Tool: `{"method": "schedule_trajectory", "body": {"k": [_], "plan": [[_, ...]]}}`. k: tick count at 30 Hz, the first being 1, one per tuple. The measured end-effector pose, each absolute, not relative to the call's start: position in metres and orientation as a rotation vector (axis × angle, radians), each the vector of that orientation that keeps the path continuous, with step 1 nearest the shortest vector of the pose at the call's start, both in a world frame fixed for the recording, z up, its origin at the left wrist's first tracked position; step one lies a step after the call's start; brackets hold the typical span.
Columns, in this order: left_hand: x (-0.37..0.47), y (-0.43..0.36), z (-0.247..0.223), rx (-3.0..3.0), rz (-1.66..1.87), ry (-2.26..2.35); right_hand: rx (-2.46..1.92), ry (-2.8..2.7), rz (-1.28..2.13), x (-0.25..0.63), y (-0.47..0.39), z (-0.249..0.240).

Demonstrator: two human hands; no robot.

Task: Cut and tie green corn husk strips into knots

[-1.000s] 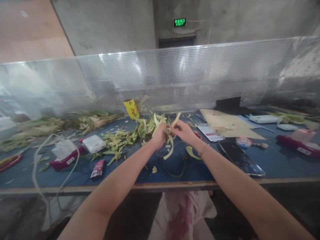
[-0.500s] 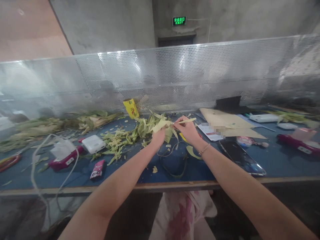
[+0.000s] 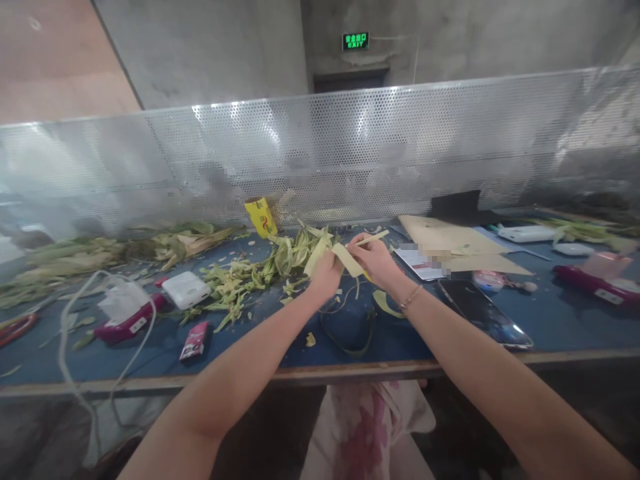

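Observation:
My left hand point(image 3: 327, 273) is closed on a braid-like bundle of pale green leaf strips point(image 3: 316, 253), which look like corn husk. One broad strip point(image 3: 349, 260) folds over beside its fingers and hangs down to the right. Close by on the right, my right hand point(image 3: 373, 259) pinches a narrow pale strip point(image 3: 376, 237) whose end sticks out past the fingers. From the left hand a long knotted or braided length of leaves point(image 3: 281, 259) runs left across the blue table point(image 3: 305, 350). The fingertips partly hide the held strips.
Leaf piles point(image 3: 125, 248) lie at the left, near a purple tissue holder point(image 3: 127, 323), a white case point(image 3: 186, 289) and a pink packet point(image 3: 195, 341). A yellow box point(image 3: 261, 217) stands behind. On the right are a phone point(image 3: 483, 313) and brown paper point(image 3: 445, 240). A perforated metal screen point(image 3: 320, 143) borders the back.
My left hand has moved slightly right, closer to the right hand. The broad strip now folds down to the right between the hands. My right hand keeps its pinch, nearly in place.

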State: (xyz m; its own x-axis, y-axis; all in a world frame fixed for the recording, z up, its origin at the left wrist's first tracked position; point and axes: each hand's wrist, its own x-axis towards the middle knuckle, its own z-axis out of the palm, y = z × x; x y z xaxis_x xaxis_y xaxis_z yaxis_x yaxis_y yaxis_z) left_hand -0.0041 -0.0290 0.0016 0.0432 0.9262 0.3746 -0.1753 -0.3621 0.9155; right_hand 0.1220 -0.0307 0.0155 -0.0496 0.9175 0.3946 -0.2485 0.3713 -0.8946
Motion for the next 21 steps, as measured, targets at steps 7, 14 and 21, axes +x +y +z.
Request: {"method": "schedule_trajectory", "body": {"k": [7, 14, 21], "plan": [[-0.010, -0.024, 0.001, 1.493, 1.375, 0.809, -0.717, -1.339, 1.090, 0.126, -0.032, 0.017], [-0.008, -0.025, 0.004, 1.097, 1.364, 0.670, -0.738, -1.545, 0.844, 0.125, -0.033, 0.014], [-0.009, -0.035, 0.025, 0.821, 1.276, 0.564, -0.747, -1.736, 0.497, 0.130, -0.037, 0.017]]}}
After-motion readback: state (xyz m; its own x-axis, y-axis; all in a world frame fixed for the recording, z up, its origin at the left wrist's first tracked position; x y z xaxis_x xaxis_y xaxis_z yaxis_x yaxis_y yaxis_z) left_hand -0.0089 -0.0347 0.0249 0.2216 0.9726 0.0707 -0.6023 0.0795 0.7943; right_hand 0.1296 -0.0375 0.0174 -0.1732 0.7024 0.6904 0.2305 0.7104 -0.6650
